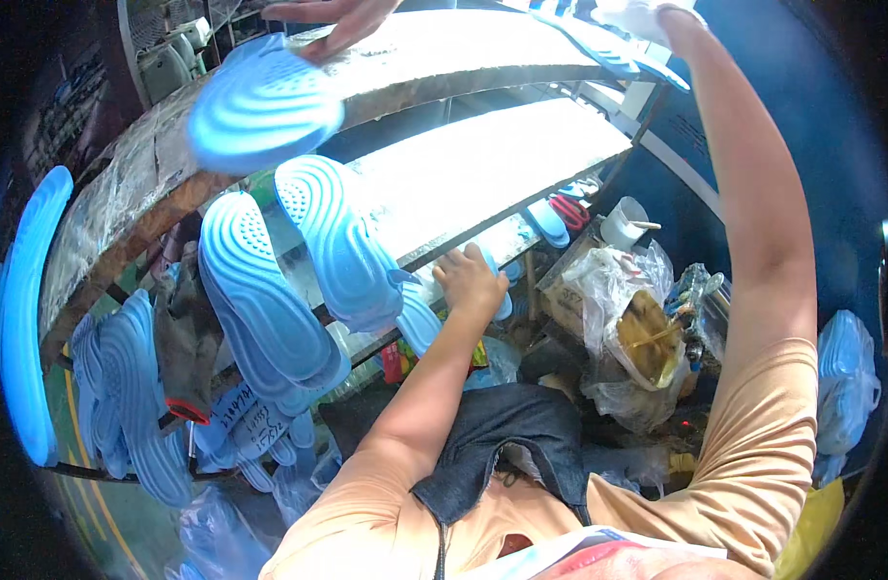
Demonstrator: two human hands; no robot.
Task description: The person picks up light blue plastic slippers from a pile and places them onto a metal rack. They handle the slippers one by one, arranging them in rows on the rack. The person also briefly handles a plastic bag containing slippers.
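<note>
My left hand is at the lower shelf board's edge, fingers curled around a light blue insole, of which only parts show beside the fingers. My right arm reaches up to the far right of the upper board. White material, a cloth or a glove, covers my right hand, and its fingers are hidden. Blue insoles lie just below it. At the upper left, another person's hand touches a ridged blue insole, blurred. Two more insoles stand tilted against the shelf.
The worn upper board curves above a bright lower board. Insoles hang at the left beside a dark glove. On the right are a white cup, a plastic bag and bagged insoles.
</note>
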